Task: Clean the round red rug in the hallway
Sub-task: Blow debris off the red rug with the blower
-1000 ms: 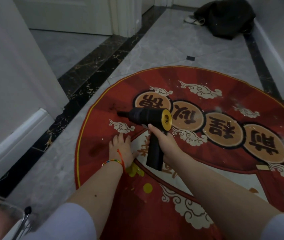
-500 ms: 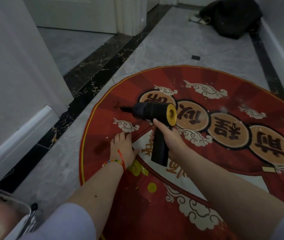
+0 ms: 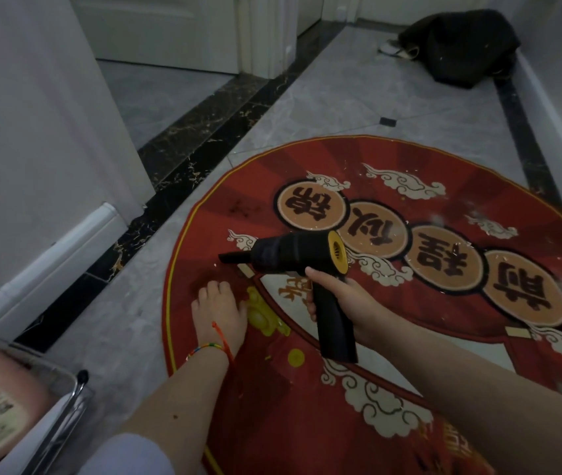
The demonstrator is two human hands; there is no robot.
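Observation:
The round red rug [image 3: 409, 173] with orange character discs and white clouds lies on the grey tile floor, strewn with pale crumbs. My right hand [image 3: 344, 303] grips the handle of a black handheld vacuum [image 3: 293, 253] with a yellow rear ring; its narrow nozzle points left, just above the rug near the left rim. My left hand [image 3: 219, 308] rests flat on the rug close to that rim, just below and left of the nozzle tip, fingers straight.
A white wall with baseboard [image 3: 67, 241] runs along the left beside a black marble floor strip [image 3: 204, 142]. A dark bag [image 3: 461, 46] and a shoe lie at the far end. A clear container with a metal handle [image 3: 22, 406] sits at bottom left.
The vacuum and my right hand have moved nearer along the rug's left part, so the nozzle now hangs just above my left hand. The view has shifted slightly.

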